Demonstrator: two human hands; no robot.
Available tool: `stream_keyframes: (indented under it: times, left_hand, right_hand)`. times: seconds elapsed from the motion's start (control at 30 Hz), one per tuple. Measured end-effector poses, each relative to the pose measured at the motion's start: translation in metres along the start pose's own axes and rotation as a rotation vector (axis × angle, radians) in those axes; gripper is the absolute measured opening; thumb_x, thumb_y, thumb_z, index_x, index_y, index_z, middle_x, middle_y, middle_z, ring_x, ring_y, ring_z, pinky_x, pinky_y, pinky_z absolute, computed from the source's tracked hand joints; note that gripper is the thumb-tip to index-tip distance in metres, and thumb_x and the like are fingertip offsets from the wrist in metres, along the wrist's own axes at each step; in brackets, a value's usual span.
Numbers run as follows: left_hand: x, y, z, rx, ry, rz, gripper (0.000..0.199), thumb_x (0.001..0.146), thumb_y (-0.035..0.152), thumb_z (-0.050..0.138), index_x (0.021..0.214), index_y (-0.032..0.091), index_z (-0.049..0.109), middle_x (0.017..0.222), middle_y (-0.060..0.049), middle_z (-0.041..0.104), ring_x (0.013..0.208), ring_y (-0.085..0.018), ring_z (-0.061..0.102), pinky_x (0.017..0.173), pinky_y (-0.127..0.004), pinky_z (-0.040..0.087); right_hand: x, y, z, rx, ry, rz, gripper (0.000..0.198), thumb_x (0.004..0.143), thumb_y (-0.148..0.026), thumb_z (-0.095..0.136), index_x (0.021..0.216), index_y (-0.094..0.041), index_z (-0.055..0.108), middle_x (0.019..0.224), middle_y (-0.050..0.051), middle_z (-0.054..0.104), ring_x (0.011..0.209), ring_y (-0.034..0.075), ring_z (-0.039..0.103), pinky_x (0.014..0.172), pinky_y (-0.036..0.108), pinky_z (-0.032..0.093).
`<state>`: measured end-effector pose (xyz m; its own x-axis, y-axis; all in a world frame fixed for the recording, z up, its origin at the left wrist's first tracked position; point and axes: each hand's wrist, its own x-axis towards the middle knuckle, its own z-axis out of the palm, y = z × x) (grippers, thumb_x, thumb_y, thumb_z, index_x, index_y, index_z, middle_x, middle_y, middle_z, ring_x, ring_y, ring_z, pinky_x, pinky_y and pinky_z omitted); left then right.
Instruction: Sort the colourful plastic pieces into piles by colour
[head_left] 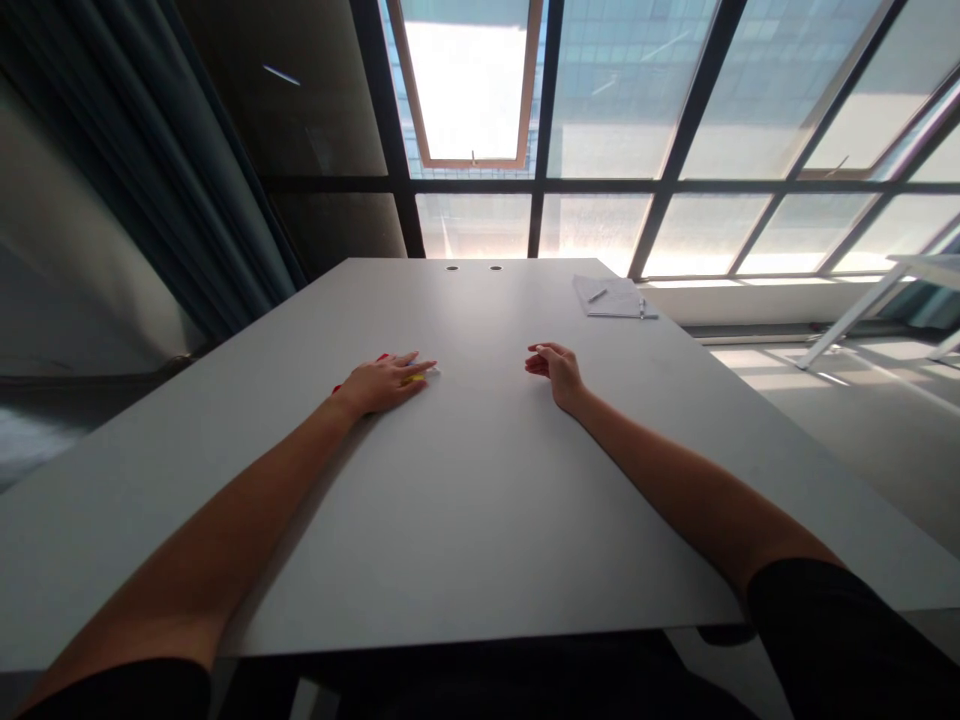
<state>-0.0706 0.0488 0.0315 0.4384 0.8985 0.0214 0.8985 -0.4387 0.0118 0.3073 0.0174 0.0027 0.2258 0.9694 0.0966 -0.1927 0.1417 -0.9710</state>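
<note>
The left hand (384, 383) is lying flat, fingers spread, covering small red-and-yellow objects (412, 378) whose long axis I cannot tell, on the grey table (465, 520), while the right hand (556, 367) is resting loosely curled, holding nothing.

One head-worn view — it looks forward and slightly down along a grey table (480, 520) filling the lower frame, toward big windows (675, 130) across the top — arms reach in from below.

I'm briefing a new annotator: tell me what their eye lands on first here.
Two bare forearms stretch across a grey table. The left hand lies flat over small red and yellow things; the right hand rests curled with nothing in it. Beyond, bright windows glare, with papers at the far right corner.
</note>
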Motion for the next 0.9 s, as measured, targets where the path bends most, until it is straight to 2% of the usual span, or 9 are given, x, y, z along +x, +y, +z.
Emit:
stream_keyframes:
  times: [0.1,0.2,0.33,0.5,0.67,0.9]
  left_hand:
    - [-0.002,-0.031,-0.001,0.01,0.016,-0.183,0.063,0.109,0.069,0.039,0.169,0.05,0.046,0.179,0.002,0.043,0.153,-0.039,0.052,0.121,-0.053,0.042]
    - [-0.003,-0.044,-0.001,0.016,0.053,-0.316,0.065,0.109,0.068,0.037,0.169,0.047,0.048,0.178,-0.002,0.045,0.151,-0.041,0.053,0.119,-0.058,0.044]
    - [0.002,-0.044,-0.003,-0.005,0.052,-0.438,0.068,0.107,0.072,0.036,0.168,0.045,0.048,0.178,-0.006,0.045,0.149,-0.045,0.052,0.116,-0.064,0.045]
    - [0.018,-0.044,-0.004,-0.055,0.1,-0.594,0.073,0.104,0.075,0.039,0.167,0.041,0.052,0.172,-0.012,0.05,0.142,-0.049,0.054,0.111,-0.071,0.044]
    - [0.035,-0.042,-0.001,-0.081,0.154,-0.757,0.068,0.103,0.069,0.039,0.161,0.041,0.061,0.162,-0.018,0.059,0.139,-0.055,0.054,0.108,-0.076,0.041]
    - [0.043,-0.048,-0.001,-0.133,0.121,-0.784,0.071,0.103,0.071,0.04,0.163,0.038,0.058,0.169,-0.018,0.05,0.143,-0.056,0.047,0.11,-0.078,0.036]
  right_hand:
    - [0.0,0.0,-0.001,-0.007,-0.009,-0.008,0.018,0.082,-0.039,0.075,0.085,-0.022,0.075,0.067,0.001,0.075,0.063,0.018,0.071,0.069,0.032,0.061]
    - [0.0,0.001,-0.001,-0.021,-0.02,-0.011,0.02,0.081,-0.041,0.076,0.085,-0.022,0.075,0.066,0.001,0.074,0.063,0.018,0.071,0.069,0.032,0.061]
    - [0.0,0.002,-0.001,-0.04,-0.039,-0.019,0.022,0.081,-0.042,0.077,0.085,-0.021,0.076,0.066,0.0,0.074,0.062,0.017,0.07,0.067,0.031,0.06]
    - [0.0,0.003,0.0,-0.059,-0.051,-0.033,0.024,0.078,-0.044,0.079,0.084,-0.021,0.075,0.064,0.0,0.073,0.06,0.016,0.069,0.064,0.03,0.06]
    - [0.0,0.004,0.0,-0.076,-0.059,-0.028,0.026,0.075,-0.044,0.08,0.084,-0.02,0.075,0.064,-0.001,0.072,0.059,0.016,0.068,0.064,0.029,0.059]
    - [-0.001,0.004,-0.001,-0.096,-0.081,-0.025,0.026,0.073,-0.043,0.078,0.086,-0.02,0.076,0.066,0.0,0.073,0.061,0.016,0.068,0.065,0.029,0.059]
